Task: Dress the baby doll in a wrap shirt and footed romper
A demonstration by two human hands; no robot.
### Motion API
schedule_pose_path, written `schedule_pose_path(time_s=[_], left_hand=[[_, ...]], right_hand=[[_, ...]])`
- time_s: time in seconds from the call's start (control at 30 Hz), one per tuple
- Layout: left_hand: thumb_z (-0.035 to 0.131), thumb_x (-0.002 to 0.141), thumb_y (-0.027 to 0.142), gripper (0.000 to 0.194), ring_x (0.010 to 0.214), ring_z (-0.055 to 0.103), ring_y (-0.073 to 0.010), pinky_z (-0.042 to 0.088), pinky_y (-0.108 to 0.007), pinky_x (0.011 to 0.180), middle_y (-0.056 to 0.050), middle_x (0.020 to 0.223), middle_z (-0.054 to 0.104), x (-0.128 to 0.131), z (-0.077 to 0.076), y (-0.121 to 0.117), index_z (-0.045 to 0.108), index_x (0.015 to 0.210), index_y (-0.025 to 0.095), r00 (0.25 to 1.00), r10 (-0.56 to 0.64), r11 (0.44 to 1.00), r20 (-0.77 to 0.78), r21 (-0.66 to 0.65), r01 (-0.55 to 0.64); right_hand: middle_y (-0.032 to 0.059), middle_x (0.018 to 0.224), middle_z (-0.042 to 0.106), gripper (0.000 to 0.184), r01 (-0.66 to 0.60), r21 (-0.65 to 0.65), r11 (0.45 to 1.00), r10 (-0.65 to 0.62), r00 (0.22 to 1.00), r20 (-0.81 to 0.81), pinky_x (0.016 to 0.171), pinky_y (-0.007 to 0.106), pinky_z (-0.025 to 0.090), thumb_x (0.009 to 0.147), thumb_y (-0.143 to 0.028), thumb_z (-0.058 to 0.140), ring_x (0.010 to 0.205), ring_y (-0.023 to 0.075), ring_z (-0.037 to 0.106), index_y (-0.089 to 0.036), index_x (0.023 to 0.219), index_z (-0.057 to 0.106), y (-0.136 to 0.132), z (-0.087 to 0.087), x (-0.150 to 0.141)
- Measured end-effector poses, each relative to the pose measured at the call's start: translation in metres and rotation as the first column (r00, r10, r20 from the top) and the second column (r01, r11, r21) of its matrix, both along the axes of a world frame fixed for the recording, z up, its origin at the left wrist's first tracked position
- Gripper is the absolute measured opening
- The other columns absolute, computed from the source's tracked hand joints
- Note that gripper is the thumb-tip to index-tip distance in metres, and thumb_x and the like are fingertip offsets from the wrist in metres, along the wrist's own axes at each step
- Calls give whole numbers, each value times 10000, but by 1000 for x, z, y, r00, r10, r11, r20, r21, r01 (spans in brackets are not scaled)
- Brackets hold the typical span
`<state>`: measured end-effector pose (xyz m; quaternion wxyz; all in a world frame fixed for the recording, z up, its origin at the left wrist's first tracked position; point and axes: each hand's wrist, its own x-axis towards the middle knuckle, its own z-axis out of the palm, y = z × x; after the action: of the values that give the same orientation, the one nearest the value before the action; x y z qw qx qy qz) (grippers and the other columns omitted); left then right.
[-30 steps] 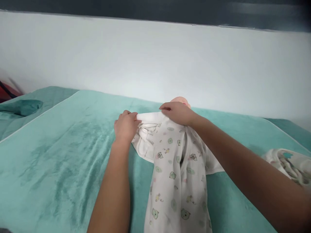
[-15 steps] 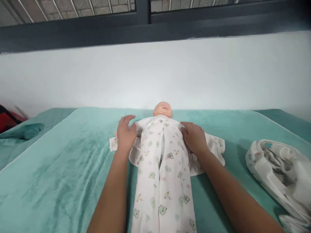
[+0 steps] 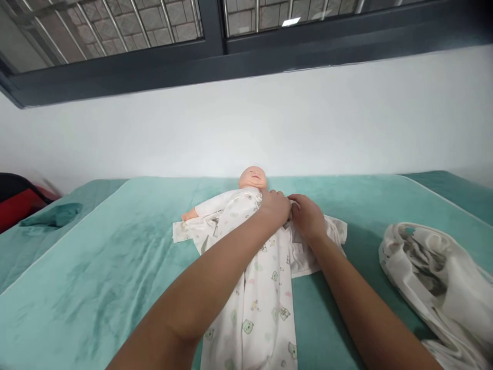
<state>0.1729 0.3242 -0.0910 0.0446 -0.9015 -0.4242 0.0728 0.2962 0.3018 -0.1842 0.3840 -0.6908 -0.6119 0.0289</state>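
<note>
A baby doll (image 3: 252,177) lies on its back, its head toward the wall. A white baby garment (image 3: 265,288) printed with green bears covers its front and runs down toward me. On the left, the doll's white-sleeved arm (image 3: 215,204) stretches out, its bare hand showing over a spread sleeve of the garment. My left hand (image 3: 276,208) reaches across the doll's chest, fingers curled on the cloth by the shoulder at right. Close against it, my right hand (image 3: 308,216) pinches the cloth there. The doll's other arm is hidden.
A teal cover (image 3: 115,267) lies under the doll. At right sits a crumpled white cloth bundle (image 3: 435,277). A red and black item (image 3: 19,200) is at the far left. Behind are a white wall (image 3: 173,133) and a dark window frame (image 3: 154,67).
My left hand has moved from the doll's left-side arm across to the right shoulder, beside my right hand, which now pinches cloth. The left-side arm is uncovered. The view has tilted slightly.
</note>
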Motion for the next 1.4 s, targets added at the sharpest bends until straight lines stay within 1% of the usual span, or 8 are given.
schedule_pose_path(time_s=[0.3, 0.47, 0.53, 0.7, 0.8, 0.93, 1.03, 1.4], left_hand=[[543, 862, 178, 251, 1004, 634, -272, 483, -365, 745, -113, 1132, 646, -59, 42, 15, 632, 1095, 159, 982, 65, 991, 176, 101, -84], [538, 865, 213, 245, 967, 647, -262, 483, -368, 744, -97, 1101, 661, -59, 24, 17, 630, 1088, 173, 966, 86, 988, 244, 104, -114], [536, 872, 235, 244, 962, 651, -274, 489, -391, 768, -107, 1088, 666, -51, 14, 18, 634, 1084, 165, 969, 78, 990, 234, 100, -104], [537, 884, 202, 327, 1155, 594, -289, 446, -456, 974, -106, 1242, 642, -48, 11, 4, 600, 1204, 182, 953, 0, 988, 303, 148, -47], [480, 943, 237, 340, 1268, 525, -260, 383, -435, 1082, -85, 1348, 604, -77, 10, -13, 570, 1270, 211, 826, -8, 970, 563, 206, -131], [474, 964, 366, 322, 1228, 545, -244, 415, -390, 1066, -94, 1291, 614, -132, -19, -29, 597, 1219, 214, 474, 220, 930, 853, -37, -365], [519, 941, 453, 373, 1273, 520, -222, 377, -357, 1125, -87, 1329, 567, -155, -45, -31, 588, 1225, 221, 254, 315, 917, 914, -225, -329], [643, 856, 503, 457, 1232, 527, -219, 402, -342, 1073, -77, 1280, 570, -157, -54, -30, 576, 1210, 221, 104, 408, 886, 907, -366, -286]], right_hand=[[64, 878, 743, 296, 102, 90, 991, -41, 856, -515, 790, 379, 513, 633, -158, 490, 841, 234, 673, -200, 825, 712, 1, 6, 22], [54, 804, 719, 301, 123, 156, 980, 69, 524, -849, 666, 307, 521, 527, -151, 553, 756, 193, 663, -177, 797, 684, 9, -5, 31], [48, 811, 717, 296, 207, 193, 959, 72, 482, -873, 697, 310, 533, 527, -142, 529, 778, 186, 672, -178, 789, 662, 11, -6, 35], [42, 900, 715, 240, 313, 423, 850, -23, 826, -564, 900, 406, 514, 722, -169, 464, 914, 200, 673, -204, 867, 652, 4, 13, 31], [76, 1014, 713, 233, 104, 397, 912, 26, 951, -308, 954, 439, 484, 844, -244, 474, 1007, 237, 649, -216, 968, 670, -5, 25, 6], [102, 1295, 645, 364, -396, 186, 899, 426, 888, -170, 1081, 466, 412, 925, -432, 523, 1226, 265, 566, -243, 1219, 619, -14, 24, -41], [95, 1471, 524, 481, -499, 82, 863, 505, 855, -115, 1177, 521, 282, 922, -510, 539, 1380, 289, 433, -258, 1330, 562, -16, 17, -60], [95, 1318, 539, 474, -463, 37, 886, 445, 825, -349, 1098, 458, 362, 758, -558, 730, 1265, 280, 491, -236, 1085, 610, -14, 26, -61]])
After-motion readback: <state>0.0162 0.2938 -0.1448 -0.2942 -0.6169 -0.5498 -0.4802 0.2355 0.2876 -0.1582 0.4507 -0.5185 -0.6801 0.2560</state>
